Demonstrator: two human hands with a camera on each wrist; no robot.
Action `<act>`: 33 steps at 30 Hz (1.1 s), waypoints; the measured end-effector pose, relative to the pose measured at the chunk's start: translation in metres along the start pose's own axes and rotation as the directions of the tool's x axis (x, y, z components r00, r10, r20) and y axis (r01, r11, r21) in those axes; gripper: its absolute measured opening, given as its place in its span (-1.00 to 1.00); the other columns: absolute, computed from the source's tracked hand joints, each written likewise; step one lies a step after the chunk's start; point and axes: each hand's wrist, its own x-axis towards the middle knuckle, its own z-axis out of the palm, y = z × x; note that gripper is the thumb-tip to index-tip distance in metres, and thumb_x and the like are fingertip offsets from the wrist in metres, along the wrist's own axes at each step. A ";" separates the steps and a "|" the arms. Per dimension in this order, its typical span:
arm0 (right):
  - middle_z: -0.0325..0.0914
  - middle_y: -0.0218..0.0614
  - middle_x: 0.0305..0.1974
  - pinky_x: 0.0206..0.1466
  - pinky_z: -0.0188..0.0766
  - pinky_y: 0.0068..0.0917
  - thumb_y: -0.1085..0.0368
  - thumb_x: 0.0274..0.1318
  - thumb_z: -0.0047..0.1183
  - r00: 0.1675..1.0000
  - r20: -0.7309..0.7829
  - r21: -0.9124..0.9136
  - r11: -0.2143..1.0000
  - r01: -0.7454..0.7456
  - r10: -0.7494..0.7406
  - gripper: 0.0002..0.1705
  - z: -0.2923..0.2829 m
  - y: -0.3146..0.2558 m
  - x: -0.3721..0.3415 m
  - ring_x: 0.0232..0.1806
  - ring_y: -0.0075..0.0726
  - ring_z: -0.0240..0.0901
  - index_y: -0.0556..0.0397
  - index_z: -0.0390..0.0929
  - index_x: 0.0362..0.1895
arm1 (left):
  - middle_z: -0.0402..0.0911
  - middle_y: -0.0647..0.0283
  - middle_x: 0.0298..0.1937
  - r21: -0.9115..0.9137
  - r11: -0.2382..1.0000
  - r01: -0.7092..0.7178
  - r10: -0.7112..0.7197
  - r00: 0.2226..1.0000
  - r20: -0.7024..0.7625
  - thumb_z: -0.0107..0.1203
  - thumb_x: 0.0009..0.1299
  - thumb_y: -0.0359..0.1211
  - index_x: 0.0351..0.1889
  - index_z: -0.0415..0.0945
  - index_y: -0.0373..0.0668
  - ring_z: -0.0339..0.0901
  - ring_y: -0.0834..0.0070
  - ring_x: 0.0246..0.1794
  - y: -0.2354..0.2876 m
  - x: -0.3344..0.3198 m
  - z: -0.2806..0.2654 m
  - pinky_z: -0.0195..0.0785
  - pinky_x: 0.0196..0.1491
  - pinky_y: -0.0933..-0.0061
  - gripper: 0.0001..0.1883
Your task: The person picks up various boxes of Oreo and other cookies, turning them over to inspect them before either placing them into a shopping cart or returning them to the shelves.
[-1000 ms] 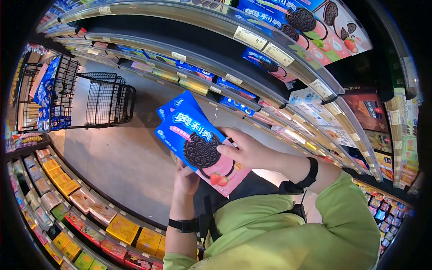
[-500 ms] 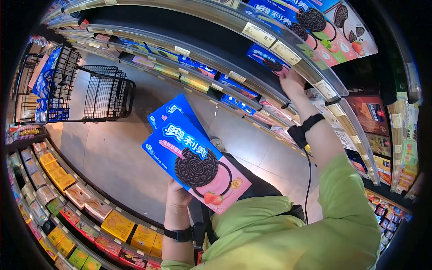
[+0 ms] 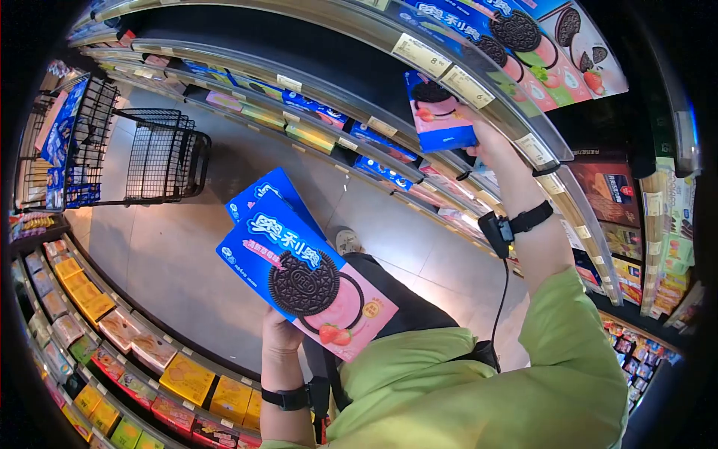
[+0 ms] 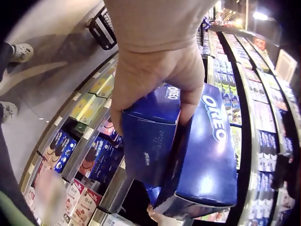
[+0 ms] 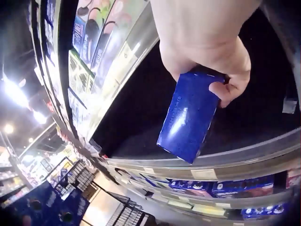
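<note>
My left hand (image 3: 282, 331) grips two blue-and-pink strawberry Oreo boxes. The front box (image 3: 308, 280) shows a big cookie and strawberries, and covers most of the rear box (image 3: 263, 193). In the left wrist view the fingers of the left hand (image 4: 157, 70) straddle the boxes, whose blue Oreo-marked sides face the camera. Up at the shelf, my right hand (image 3: 486, 136) holds a third Oreo box (image 3: 443, 123) by one end, tilted out past the shelf edge. From the right wrist, its plain blue side (image 5: 188, 117) shows, with the thumb along one edge.
More Oreo boxes (image 3: 516, 45) stand on the shelf above, behind a clear lip with price tags (image 3: 421, 56). A black shopping cart (image 3: 164, 161) with blue packs stands in the aisle at left. A lower shelf of snack boxes (image 3: 187, 378) curves along the left.
My right hand let go of the front box, reached to the shelf and took hold of a third Oreo box, which has turned and come outward. The left hand's boxes shifted left and down.
</note>
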 end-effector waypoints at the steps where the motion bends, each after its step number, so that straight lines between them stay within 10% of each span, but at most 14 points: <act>1: 0.40 -0.53 -0.52 -0.59 0.10 -0.57 -0.07 0.02 0.18 0.998 0.029 -0.012 0.999 -0.052 0.053 -0.66 0.001 -0.003 -0.003 -0.61 -0.59 0.23 -0.22 0.46 -0.22 | 0.50 0.08 0.12 -0.011 1.000 0.001 -0.001 1.000 0.016 0.17 0.12 -0.44 0.22 0.29 -0.35 0.51 0.24 0.06 0.000 0.000 0.001 0.36 0.16 0.21 -0.36; 17: 0.52 -0.35 -0.32 -0.47 0.31 -0.41 -0.08 0.09 0.07 0.995 0.103 -0.130 0.991 0.009 0.005 -0.60 0.003 0.010 0.015 -0.40 -0.36 0.44 -0.12 0.47 -0.12 | 0.49 0.08 0.12 0.009 0.999 0.049 -0.049 0.998 0.026 0.14 0.13 -0.46 0.23 0.28 -0.33 0.50 0.23 0.07 -0.001 0.010 0.013 0.35 0.18 0.20 -0.37; 18: 0.54 -0.25 -0.24 -0.35 0.36 -0.28 -0.05 0.09 0.08 0.863 -0.036 -0.461 0.775 0.433 -0.503 -0.57 0.000 0.039 0.049 -0.30 -0.18 0.48 -0.05 0.47 -0.08 | 0.49 0.08 0.12 0.009 0.999 0.046 -0.046 0.999 0.024 0.14 0.13 -0.46 0.23 0.28 -0.33 0.50 0.23 0.07 -0.001 0.010 0.012 0.35 0.18 0.20 -0.37; 19: 0.56 -0.15 -0.16 -0.22 0.41 -0.14 -0.02 0.09 0.08 0.476 0.025 -0.749 0.299 0.591 -0.879 -0.54 -0.003 0.056 0.067 -0.20 -0.01 0.51 0.01 0.48 -0.03 | 0.50 0.08 0.12 0.011 0.999 0.051 -0.051 0.998 0.024 0.14 0.13 -0.46 0.23 0.28 -0.33 0.50 0.23 0.07 0.000 0.010 0.011 0.36 0.17 0.20 -0.37; 20: 0.56 -0.15 -0.16 -0.22 0.41 -0.14 -0.02 0.09 0.08 0.477 0.026 -0.747 0.300 0.594 -0.878 -0.54 -0.006 0.056 0.068 -0.20 -0.01 0.51 0.01 0.48 -0.03 | 0.50 0.08 0.11 0.014 0.998 0.056 -0.057 0.998 0.024 0.14 0.13 -0.46 0.23 0.28 -0.33 0.51 0.24 0.06 0.000 0.009 0.010 0.37 0.16 0.21 -0.36; 22: 0.52 -0.01 -0.04 0.07 0.31 -0.04 0.05 0.12 0.05 0.800 0.036 -0.900 0.328 0.286 -0.598 -0.52 -0.014 0.052 0.069 0.01 0.17 0.44 0.07 0.47 0.04 | 0.50 0.08 0.11 0.025 0.999 0.042 -0.042 0.999 0.015 0.15 0.12 -0.46 0.23 0.28 -0.33 0.51 0.24 0.05 0.000 0.008 0.008 0.38 0.15 0.22 -0.36; 33: 0.52 0.08 -0.06 0.06 0.31 -0.01 0.04 0.16 -0.03 0.688 -0.070 -0.884 0.365 0.293 -0.722 -0.55 -0.017 0.090 0.122 0.01 0.21 0.43 0.06 0.52 0.01 | 0.50 0.10 0.11 0.016 0.999 0.037 -0.037 0.999 0.028 0.13 0.10 -0.48 0.22 0.29 -0.34 0.51 0.27 0.04 0.002 0.013 0.009 0.36 0.15 0.24 -0.36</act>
